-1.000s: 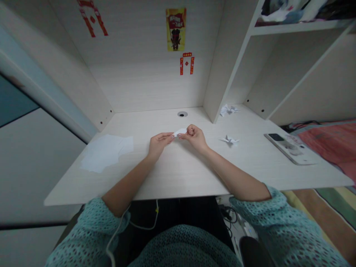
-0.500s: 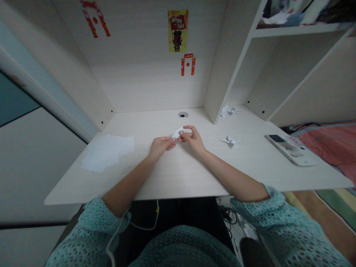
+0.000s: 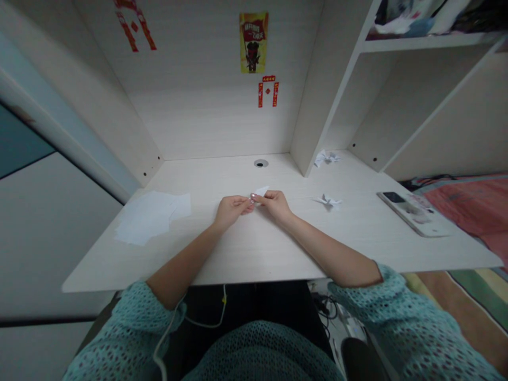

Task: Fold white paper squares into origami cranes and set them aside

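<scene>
Bench [image 3: 254, 262], pale wood-grain laminate, spans the view, with a shelf unit [image 3: 424, 45] at 2 o'clock. A stack of loose white paper sheets [image 3: 148, 218] lies at 9 o'clock from the hands, well apart from the working area. A folded paper bird [image 3: 327, 200] sits at 3 o'clock, and a crumpled paper piece [image 3: 325, 157] at 2 o'clock, by the shelf upright. Left hand [image 3: 232, 210] and right hand [image 3: 275, 205] are both narrowly closed, fingertips meeting on a small folded white paper [image 3: 261, 191] at bench centre; this two-sided pinch appears to steady it, held off the surface.
</scene>
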Motion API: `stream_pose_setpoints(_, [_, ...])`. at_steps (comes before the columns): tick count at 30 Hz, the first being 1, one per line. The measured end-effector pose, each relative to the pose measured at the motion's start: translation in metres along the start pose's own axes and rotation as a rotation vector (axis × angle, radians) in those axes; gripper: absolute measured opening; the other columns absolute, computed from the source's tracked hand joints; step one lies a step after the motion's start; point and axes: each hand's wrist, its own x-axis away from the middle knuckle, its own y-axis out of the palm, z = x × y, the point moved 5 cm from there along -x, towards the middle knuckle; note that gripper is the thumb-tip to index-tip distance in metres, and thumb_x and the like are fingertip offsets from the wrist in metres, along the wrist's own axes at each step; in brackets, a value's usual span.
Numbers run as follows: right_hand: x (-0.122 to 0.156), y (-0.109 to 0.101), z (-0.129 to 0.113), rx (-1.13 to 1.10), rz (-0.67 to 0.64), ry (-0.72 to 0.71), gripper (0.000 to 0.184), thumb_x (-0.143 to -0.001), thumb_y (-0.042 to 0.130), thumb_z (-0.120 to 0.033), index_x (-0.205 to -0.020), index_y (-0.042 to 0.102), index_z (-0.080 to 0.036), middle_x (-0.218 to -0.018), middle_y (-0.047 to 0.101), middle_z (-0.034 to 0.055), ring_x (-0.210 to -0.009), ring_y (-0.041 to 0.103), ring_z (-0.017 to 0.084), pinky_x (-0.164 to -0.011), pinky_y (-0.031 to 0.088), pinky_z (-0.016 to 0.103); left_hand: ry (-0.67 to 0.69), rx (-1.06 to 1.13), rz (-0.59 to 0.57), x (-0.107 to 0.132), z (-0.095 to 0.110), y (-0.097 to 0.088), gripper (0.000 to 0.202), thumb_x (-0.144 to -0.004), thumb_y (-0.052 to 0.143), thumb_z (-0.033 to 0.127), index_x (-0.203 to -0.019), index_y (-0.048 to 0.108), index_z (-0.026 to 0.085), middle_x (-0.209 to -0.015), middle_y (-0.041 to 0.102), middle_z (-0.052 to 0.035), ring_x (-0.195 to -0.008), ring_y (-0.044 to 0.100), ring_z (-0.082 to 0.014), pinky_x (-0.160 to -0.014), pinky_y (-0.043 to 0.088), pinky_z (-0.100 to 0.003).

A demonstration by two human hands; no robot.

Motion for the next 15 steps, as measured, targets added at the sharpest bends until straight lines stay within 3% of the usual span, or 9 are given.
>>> stream_pose_setpoints(7, [-0.005, -0.012, 0.001, 0.03, 0.11, 0.016, 0.042, -0.053, 0.072, -0.054, -0.062, 0.066, -0.014, -0.057, 0.062, 0.003, -0.056, 0.053, 0.014, -0.051, 0.035, 0.026, -0.052, 0.005, 0.045, -0.005, -0.006, -0.003, 0.035, -0.066, 0.07, 0.042, -0.082, 0.067, 0.011, -0.076, 0.07, -0.0101, -0.068, 0.065, -0.0153, -0.074, 0.051, -0.03])
stream_pose_setpoints(15, [-0.005, -0.014, 0.0, 0.076, 0.144, -0.004, 0.043, -0.054, 0.07, -0.057, -0.059, 0.064, -0.015, -0.053, 0.059, 0.0012, -0.053, 0.051, 0.013, -0.049, 0.034, 0.025, 0.002, -0.041, 0.075, -0.004, -0.002, -0.004, 0.036, -0.065, 0.069, 0.045, -0.078, 0.067, 0.012, -0.072, 0.07, -0.0096, -0.064, 0.064, -0.0158, -0.07, 0.052, -0.031])
